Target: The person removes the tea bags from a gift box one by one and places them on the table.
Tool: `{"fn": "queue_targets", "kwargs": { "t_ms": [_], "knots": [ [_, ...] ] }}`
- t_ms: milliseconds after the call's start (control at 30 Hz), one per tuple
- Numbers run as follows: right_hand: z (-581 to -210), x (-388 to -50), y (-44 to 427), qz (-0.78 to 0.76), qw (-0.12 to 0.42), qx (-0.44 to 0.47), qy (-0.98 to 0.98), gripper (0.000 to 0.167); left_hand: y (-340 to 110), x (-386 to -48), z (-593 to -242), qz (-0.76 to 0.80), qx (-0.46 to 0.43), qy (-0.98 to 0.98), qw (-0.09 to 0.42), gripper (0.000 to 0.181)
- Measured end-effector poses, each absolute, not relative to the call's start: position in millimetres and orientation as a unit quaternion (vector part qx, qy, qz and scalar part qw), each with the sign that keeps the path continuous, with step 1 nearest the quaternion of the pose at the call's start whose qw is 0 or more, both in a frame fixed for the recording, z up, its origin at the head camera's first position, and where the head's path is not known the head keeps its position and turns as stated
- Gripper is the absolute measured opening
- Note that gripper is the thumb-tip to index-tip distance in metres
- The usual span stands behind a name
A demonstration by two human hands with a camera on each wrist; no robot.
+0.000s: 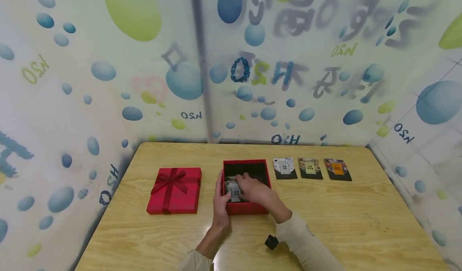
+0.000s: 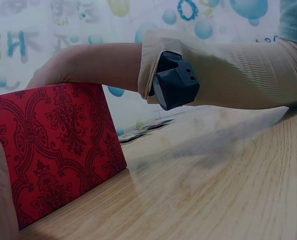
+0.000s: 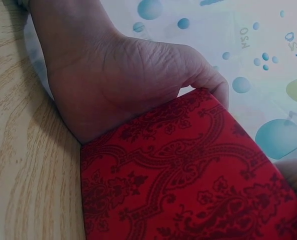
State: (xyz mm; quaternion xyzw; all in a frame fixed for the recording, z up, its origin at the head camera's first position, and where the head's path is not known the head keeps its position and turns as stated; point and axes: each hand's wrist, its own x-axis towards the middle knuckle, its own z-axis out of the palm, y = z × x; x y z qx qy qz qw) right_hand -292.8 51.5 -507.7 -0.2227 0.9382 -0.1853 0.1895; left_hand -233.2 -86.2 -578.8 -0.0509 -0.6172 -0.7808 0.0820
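Note:
A red gift box [image 1: 248, 209] stands without a lid on the table, its inside black. My left hand [image 1: 219, 203] holds the left wall, fingers along the outside and thumb over the rim; the right wrist view shows this left hand [image 3: 123, 75] against the patterned side. Inside the box lies a small grey-and-white sachet [image 1: 232, 189], towards the left. My right hand [image 1: 256, 191] reaches in over the right side, curled fingers pinching that sachet's right part. The left wrist view shows the box's red wall [image 2: 58, 150] hiding the right fingers.
A red lid [image 1: 175, 193] with a ribbon bow lies left of the box. Right of it, a white sachet [image 1: 284, 168], a yellow-labelled sachet [image 1: 310, 168] and an orange-labelled sachet [image 1: 337, 169] lie in a row. A patterned curtain [image 1: 252, 102] stands behind the table [image 1: 343, 223].

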Motion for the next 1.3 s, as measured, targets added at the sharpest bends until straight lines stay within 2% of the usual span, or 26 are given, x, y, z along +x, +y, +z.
{"fn": "queue_targets", "kwargs": {
  "t_ms": [233,533,967,1300],
  "knots": [
    [-506.8,-289.8,53.0,-0.221,0.148,-0.221,0.938,0.05,-85.9,-231.9,-578.1,-0.785,-0.048,-0.612,0.084,0.08],
    [-505.1,-288.5,52.6,-0.199,0.14,-0.205,0.948,0.047,-85.6,-233.5,-578.7,-0.784,-0.054,-0.613,0.084,0.078],
    [-508.3,-291.8,50.1,-0.163,0.164,-0.227,0.946,0.041,-86.2,-232.6,-578.5,-0.768,-0.051,-0.631,0.094,0.079],
    [-505.3,-291.2,50.3,-0.166,0.184,-0.212,0.945,0.044,-85.8,-233.2,-579.3,-0.776,-0.055,-0.622,0.092,0.079]
  ]
}}
